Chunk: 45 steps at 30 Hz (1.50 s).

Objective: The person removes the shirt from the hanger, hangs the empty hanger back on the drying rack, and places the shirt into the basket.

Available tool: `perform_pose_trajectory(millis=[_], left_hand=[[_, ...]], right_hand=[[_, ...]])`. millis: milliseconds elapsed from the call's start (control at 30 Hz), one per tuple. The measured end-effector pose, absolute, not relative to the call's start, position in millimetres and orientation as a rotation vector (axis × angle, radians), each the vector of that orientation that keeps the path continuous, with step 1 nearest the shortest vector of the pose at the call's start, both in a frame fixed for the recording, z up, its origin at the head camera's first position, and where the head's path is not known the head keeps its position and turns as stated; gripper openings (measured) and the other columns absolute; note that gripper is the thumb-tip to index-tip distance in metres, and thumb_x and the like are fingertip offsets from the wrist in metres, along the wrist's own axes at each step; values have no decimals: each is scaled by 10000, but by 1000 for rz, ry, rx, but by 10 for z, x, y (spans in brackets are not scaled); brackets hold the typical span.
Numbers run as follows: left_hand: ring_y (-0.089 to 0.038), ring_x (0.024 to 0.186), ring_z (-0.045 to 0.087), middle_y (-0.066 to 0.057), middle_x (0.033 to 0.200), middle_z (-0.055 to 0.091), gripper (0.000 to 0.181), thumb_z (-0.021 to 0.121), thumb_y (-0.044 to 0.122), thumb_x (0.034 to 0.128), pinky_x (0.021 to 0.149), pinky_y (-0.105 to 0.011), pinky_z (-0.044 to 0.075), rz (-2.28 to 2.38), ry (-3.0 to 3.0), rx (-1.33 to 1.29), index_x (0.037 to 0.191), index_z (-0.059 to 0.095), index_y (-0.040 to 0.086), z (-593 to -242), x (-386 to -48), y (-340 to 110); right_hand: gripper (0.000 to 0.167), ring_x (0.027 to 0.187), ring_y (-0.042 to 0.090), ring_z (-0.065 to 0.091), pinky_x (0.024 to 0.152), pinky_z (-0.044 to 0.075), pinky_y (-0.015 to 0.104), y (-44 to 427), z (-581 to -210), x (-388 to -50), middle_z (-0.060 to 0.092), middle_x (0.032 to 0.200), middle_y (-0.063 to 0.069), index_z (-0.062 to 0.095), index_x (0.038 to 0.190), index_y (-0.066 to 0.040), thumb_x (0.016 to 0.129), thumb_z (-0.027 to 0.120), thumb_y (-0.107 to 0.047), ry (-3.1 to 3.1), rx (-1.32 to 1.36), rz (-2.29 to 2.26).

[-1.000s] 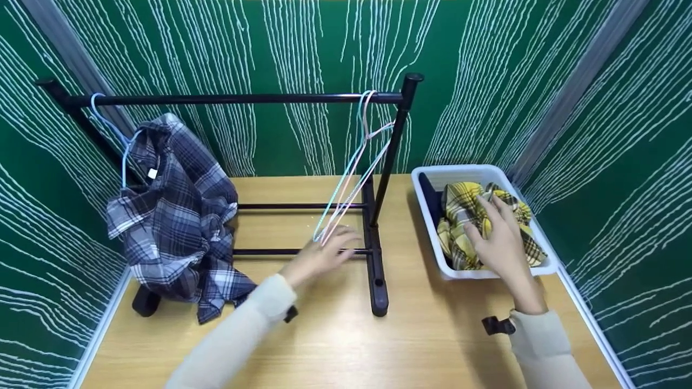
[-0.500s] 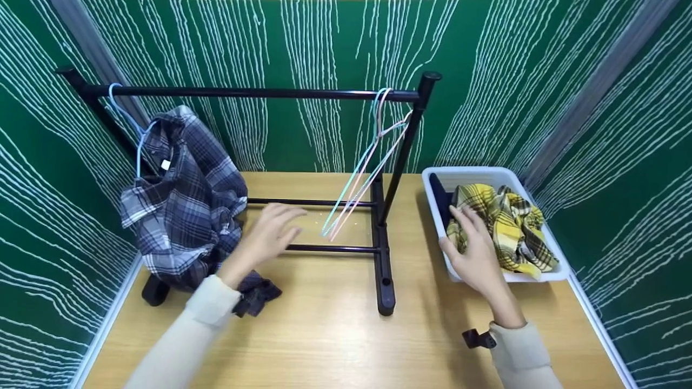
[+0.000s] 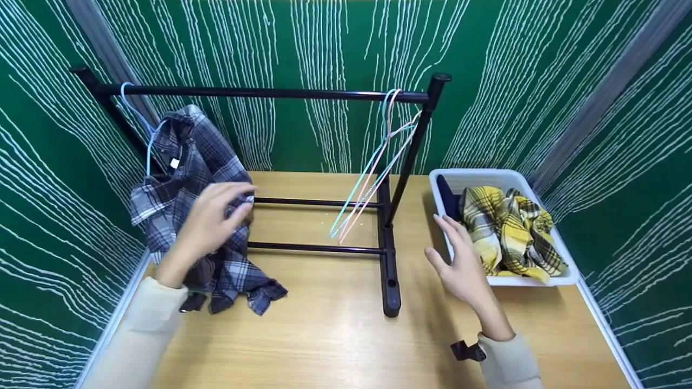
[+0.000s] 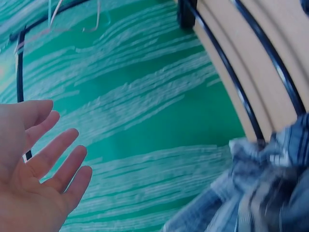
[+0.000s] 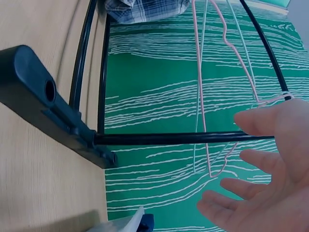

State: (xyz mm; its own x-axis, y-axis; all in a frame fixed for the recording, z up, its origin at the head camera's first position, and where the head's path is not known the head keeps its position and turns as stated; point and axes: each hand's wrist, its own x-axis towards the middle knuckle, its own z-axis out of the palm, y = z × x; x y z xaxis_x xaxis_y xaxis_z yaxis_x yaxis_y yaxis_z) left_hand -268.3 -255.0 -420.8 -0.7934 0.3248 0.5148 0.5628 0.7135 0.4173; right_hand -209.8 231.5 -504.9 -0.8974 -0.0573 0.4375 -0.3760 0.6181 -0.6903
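Observation:
A dark blue and grey plaid shirt (image 3: pixel 232 270) hangs from a blue hanger (image 3: pixel 135 111) at the left end of the black rack (image 3: pixel 259 93). My left hand (image 3: pixel 208 221) is in front of this shirt in the head view, fingers loosely extended and holding nothing. In the left wrist view, the left hand (image 4: pixel 48 169) shows apart from the shirt (image 4: pixel 260 193). My right hand (image 3: pixel 459 265) hovers at the near left side of the white basket (image 3: pixel 565 281), with nothing in its relaxed fingers. Inside lies a yellow and black plaid garment (image 3: pixel 503 227).
A pink hanger (image 3: pixel 373 175) and a light blue hanger (image 3: pixel 351 200) hang at the rack's right end. Dark navy cloth (image 3: pixel 447 197) lies along the basket's left wall. The rack's right foot (image 3: pixel 390 292) stands on the wooden table (image 3: pixel 324 335). Green patterned walls surround it.
My left hand has moved left from the pink and light blue hangers to the hanging shirt. The right hand has drawn left and nearer, away from over the yellow garment. The head view has shifted slightly.

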Motion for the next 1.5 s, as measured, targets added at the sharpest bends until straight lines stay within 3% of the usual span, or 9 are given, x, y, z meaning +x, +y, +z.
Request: perform_pose_trajectory(millis=[467,667,800,933,1033,1167,1300,1400,1500], left_hand=[[-398,1337,574,-129,1414,678,335,662,200,1061,1153,-626,390,-694,-2519,-490,1393,698,171,-3559,-2850,-3373],[-59,1077,596,-105,1254,729,290,625,270,1086,965,-210,424,-770,-2423,-350,1320,742,146,-3465,-3024,-3748],[50,1005,556,-24,1195,720,319,602,334,1091,882,-130,408,-857,-2405,-241,1275,752,120,-3485,-3150,-3935],[15,999,555,34,1160,696,371,563,385,1100,874,-156,416,-902,-2422,-113,1276,738,109,-3520,-3254,-4081],[-49,1075,574,-48,1266,693,407,519,384,1112,956,-211,455,-906,-2496,-57,1371,687,119,-3530,-3351,-4151],[-255,1300,556,-177,1490,591,476,448,329,1132,1138,-418,452,-905,-2644,-60,1549,538,119,-3511,-3499,-4206],[-425,1372,493,-224,1573,497,509,394,258,1134,1125,-591,417,-878,-2743,-103,1629,430,143,-3484,-3624,-4236],[-445,1399,488,-175,1639,440,491,377,242,1133,1084,-615,421,-876,-2777,-120,1609,460,154,-3456,-3709,-4216],[-417,1368,478,-152,1680,385,490,366,238,1134,1053,-587,408,-889,-2804,-128,1610,466,178,-3440,-3774,-4176]], right_hand=[[728,1517,411,384,1220,259,682,2239,-5043,-1933,428,1642,172,466,1610,-137,952,763,-43,-2484,361,1208],[733,1495,404,415,1211,302,656,2246,-5055,-1884,450,1621,179,468,1608,-134,948,766,-16,-2466,368,1207],[728,1481,410,431,1203,324,642,2253,-5060,-1859,464,1605,196,478,1598,-109,939,766,7,-2457,367,1199],[727,1486,418,423,1205,324,640,2252,-5070,-1857,458,1610,198,481,1597,-113,939,765,6,-2466,360,1199],[729,1486,423,423,1202,328,642,2257,-5077,-1853,459,1610,200,485,1596,-120,937,768,7,-2467,359,1202],[727,1473,414,443,1184,367,598,2279,-5085,-1831,467,1604,197,487,1597,-130,940,769,5,-2472,353,1194],[719,1434,366,493,1161,415,348,2303,-5101,-1811,476,1601,179,496,1591,-126,941,768,15,-2469,338,1205],[715,1414,362,508,1119,381,148,2316,-5118,-1803,475,1598,191,502,1582,-99,933,767,42,-2449,346,1226],[714,1417,386,499,1110,329,75,2326,-5138,-1796,475,1592,212,505,1574,-76,924,765,62,-2436,358,1224]])
